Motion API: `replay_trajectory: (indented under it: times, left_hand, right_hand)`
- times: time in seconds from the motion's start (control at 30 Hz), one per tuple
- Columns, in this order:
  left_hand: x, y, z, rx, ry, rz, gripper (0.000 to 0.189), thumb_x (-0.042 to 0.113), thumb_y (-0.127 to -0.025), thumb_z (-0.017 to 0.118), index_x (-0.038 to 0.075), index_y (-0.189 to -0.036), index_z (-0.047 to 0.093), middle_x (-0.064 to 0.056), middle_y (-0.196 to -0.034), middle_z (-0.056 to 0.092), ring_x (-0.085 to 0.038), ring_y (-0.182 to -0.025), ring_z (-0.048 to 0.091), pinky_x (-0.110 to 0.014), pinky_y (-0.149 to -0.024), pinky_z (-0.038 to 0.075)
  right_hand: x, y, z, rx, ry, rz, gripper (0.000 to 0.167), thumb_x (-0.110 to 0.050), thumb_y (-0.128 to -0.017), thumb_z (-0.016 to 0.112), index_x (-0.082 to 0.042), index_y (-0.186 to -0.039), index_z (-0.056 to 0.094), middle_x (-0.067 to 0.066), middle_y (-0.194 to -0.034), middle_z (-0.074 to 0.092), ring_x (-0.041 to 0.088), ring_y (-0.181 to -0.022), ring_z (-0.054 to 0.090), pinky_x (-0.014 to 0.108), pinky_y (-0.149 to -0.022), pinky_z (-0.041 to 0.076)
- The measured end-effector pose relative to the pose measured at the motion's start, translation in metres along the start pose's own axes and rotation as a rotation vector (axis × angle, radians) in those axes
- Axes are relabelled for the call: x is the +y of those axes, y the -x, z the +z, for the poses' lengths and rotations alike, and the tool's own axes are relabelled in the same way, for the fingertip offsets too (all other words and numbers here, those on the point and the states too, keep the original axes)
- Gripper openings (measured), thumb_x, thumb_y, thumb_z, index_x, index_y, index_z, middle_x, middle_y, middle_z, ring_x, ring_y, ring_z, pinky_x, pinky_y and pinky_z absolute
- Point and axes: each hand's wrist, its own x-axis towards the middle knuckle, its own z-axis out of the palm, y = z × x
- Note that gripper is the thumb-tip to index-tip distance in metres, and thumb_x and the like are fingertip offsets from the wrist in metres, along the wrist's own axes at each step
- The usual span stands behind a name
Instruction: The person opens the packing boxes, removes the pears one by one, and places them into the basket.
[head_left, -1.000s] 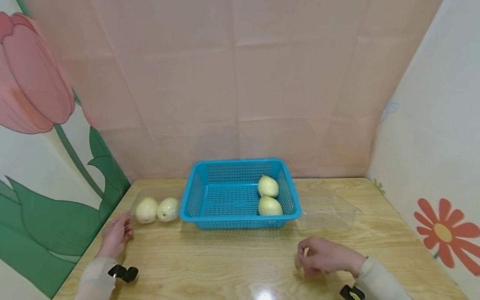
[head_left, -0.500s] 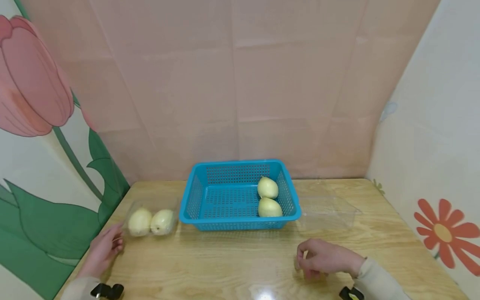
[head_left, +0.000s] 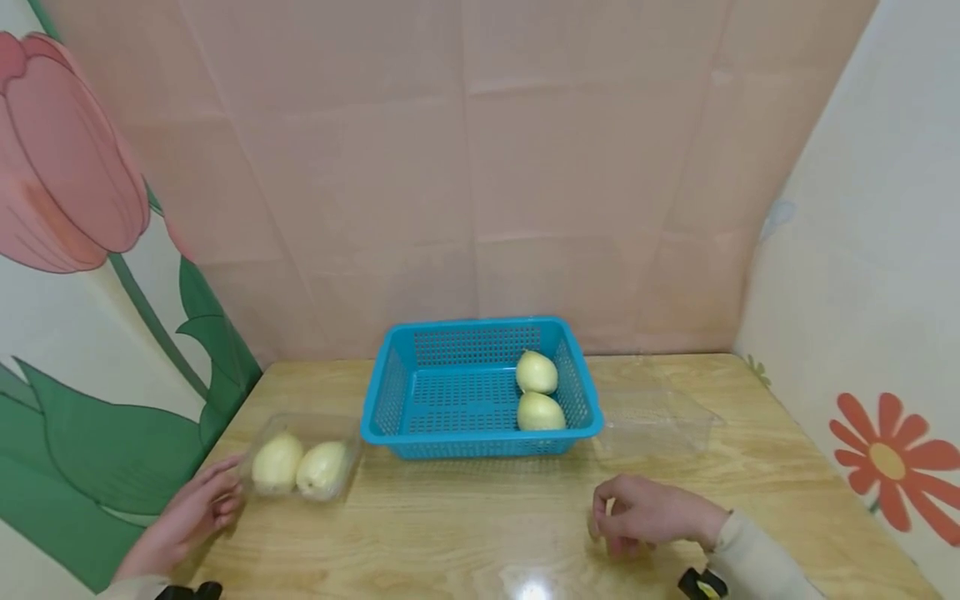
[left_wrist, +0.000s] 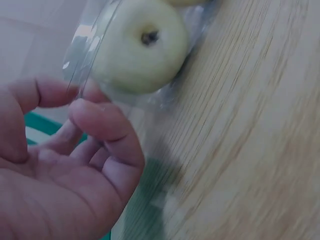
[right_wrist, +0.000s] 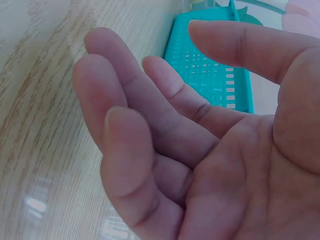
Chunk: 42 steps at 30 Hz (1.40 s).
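Note:
My left hand (head_left: 198, 510) pinches the left rim of a clear plastic box (head_left: 347, 423) between thumb and fingers. Two pale yellow-green pears sit side by side in this box, a left pear (head_left: 277, 463) and a right pear (head_left: 322, 469). In the left wrist view, one pear (left_wrist: 142, 50) shows its dark end close beyond my fingertips. My right hand (head_left: 648, 512) rests low over the table's right half, its fingers loosely bent and holding nothing. The right wrist view shows a gap between the thumb and the fingers.
A blue plastic basket (head_left: 450, 392) stands at the back middle, with an upper pear (head_left: 536, 372) and a lower pear (head_left: 541, 412) at its right side. Right of it lies another clear plastic box (head_left: 660, 421). Walls with printed flowers flank the wooden table (head_left: 450, 533).
My left hand has drawn the box with its two pears toward the table's front and slightly left. My right hand and the basket have stayed in place.

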Motion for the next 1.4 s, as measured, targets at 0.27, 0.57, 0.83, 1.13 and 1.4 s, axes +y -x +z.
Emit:
replay_trajectory:
  times: [0.27, 0.57, 0.83, 1.13, 1.4]
  left_hand:
    - [0.004, 0.009, -0.014, -0.189, -0.037, -0.078, 0.035, 0.014, -0.109, 0.035, 0.042, -0.117, 0.055, 0.004, -0.084, 0.054, -0.01, -0.065, 0.036, -0.028, -0.062, 0.031]
    - [0.002, 0.013, -0.017, -0.382, -0.064, -0.124, 0.044, 0.011, -0.108, 0.032, 0.044, -0.126, 0.055, 0.007, -0.085, 0.053, -0.009, -0.072, 0.047, -0.027, -0.069, 0.046]
    - [0.0, 0.011, -0.002, -0.46, -0.07, -0.138, 0.041, 0.01, -0.108, 0.033, 0.038, -0.127, 0.056, 0.006, -0.088, 0.058, -0.007, -0.076, 0.054, -0.024, -0.07, 0.048]
    - [-0.004, 0.006, 0.027, -0.492, -0.152, -0.139, 0.025, 0.006, -0.103, 0.044, 0.015, -0.125, 0.053, 0.009, -0.086, 0.061, -0.006, -0.073, 0.055, -0.021, -0.066, 0.048]
    - [-0.007, 0.001, 0.059, -0.561, -0.208, -0.115, 0.018, 0.003, -0.099, 0.051, 0.004, -0.117, 0.052, 0.007, -0.08, 0.063, -0.006, -0.069, 0.056, -0.02, -0.064, 0.048]
  right_hand:
    - [-0.001, 0.0, -0.001, -0.012, -0.003, 0.006, 0.018, -0.018, -0.099, 0.057, -0.003, -0.092, 0.064, 0.01, -0.071, 0.07, 0.013, -0.055, 0.057, 0.022, -0.044, 0.039]
    - [0.0, -0.003, 0.001, -0.027, 0.006, -0.018, 0.014, -0.015, -0.097, 0.058, -0.003, -0.093, 0.064, 0.008, -0.07, 0.07, 0.01, -0.053, 0.054, 0.021, -0.044, 0.039]
    - [-0.002, -0.007, 0.002, -0.03, 0.014, -0.03, 0.014, -0.015, -0.097, 0.058, -0.004, -0.093, 0.063, 0.008, -0.071, 0.07, 0.011, -0.053, 0.054, 0.021, -0.045, 0.04]
    - [-0.003, -0.009, 0.005, -0.011, 0.045, -0.072, 0.007, -0.012, -0.093, 0.059, -0.007, -0.091, 0.064, 0.005, -0.071, 0.07, 0.009, -0.054, 0.056, 0.021, -0.046, 0.042]
    - [-0.003, -0.012, 0.008, -0.015, 0.055, -0.142, 0.011, -0.015, -0.097, 0.061, -0.005, -0.093, 0.064, 0.001, -0.066, 0.066, 0.003, -0.053, 0.053, 0.02, -0.048, 0.043]
